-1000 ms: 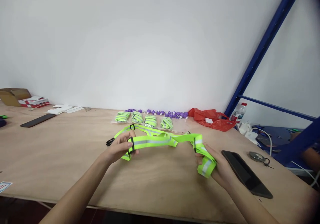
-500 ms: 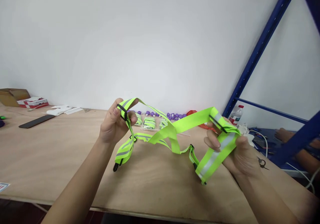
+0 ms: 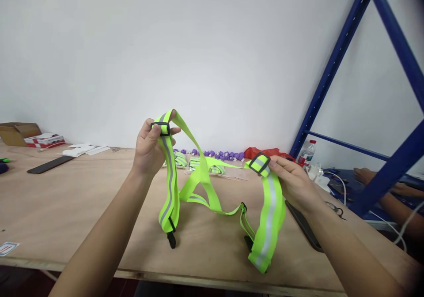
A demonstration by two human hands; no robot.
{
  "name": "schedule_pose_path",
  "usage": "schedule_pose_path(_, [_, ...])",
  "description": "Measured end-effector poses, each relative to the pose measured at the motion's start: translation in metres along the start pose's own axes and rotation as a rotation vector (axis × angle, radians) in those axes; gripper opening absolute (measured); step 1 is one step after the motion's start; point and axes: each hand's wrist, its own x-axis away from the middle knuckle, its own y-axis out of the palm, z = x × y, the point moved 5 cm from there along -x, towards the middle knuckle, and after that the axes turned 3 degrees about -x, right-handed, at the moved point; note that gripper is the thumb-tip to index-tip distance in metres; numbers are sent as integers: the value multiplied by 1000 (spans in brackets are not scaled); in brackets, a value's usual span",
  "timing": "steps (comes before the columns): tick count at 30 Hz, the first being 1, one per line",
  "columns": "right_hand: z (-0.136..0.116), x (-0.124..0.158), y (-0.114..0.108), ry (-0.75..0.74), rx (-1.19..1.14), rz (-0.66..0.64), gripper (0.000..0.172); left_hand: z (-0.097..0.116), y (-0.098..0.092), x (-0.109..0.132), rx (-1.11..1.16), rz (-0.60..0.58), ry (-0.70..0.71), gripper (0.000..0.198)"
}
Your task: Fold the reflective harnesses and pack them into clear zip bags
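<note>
A neon yellow-green reflective harness with silver stripes hangs between my two hands above the table. My left hand is closed on one strap at a black slide buckle; that strap loops down to a black clip. With thumb and fingers, my right hand pinches the other strap beside a second black buckle. From there a wide striped length droops toward the tabletop. The straps join in the middle, and a small adjuster hangs low near the right strap.
Bagged reflective straps and several purple pieces lie along the wall. A red item, a bottle and a blue rack are at right. Beyond the rack are another person's hands. A dark flat bar lies at left.
My right hand has moved left and turned, so its buckle now faces me and the wide strap hangs straighter. My left hand has risen slightly, its strap hanging more vertically.
</note>
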Motion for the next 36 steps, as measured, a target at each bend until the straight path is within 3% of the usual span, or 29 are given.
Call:
schedule_pose_path(8, [-22,-9,-2,-33,-290,-8,27,-2,-8,-10,-50,50,27,45])
schedule_pose_path(12, [-44,-14,-2,-100,-265,-1,29,6,-2,-14,-64,34,65,43])
schedule_pose_path(19, [-77,-16,2,-222,-231,24,13,27,19,-12,-112,-107,112,26])
schedule_pose_path(24, [-90,-17,1,-307,-186,85,16,39,27,-8,-146,-142,117,32])
schedule_pose_path(30, [-85,-39,-2,-347,-132,150,23,37,31,-10,-187,-126,112,43])
schedule_pose_path(36, [-43,-77,-12,-205,-235,206,32,7,28,-21,-57,-174,-14,56])
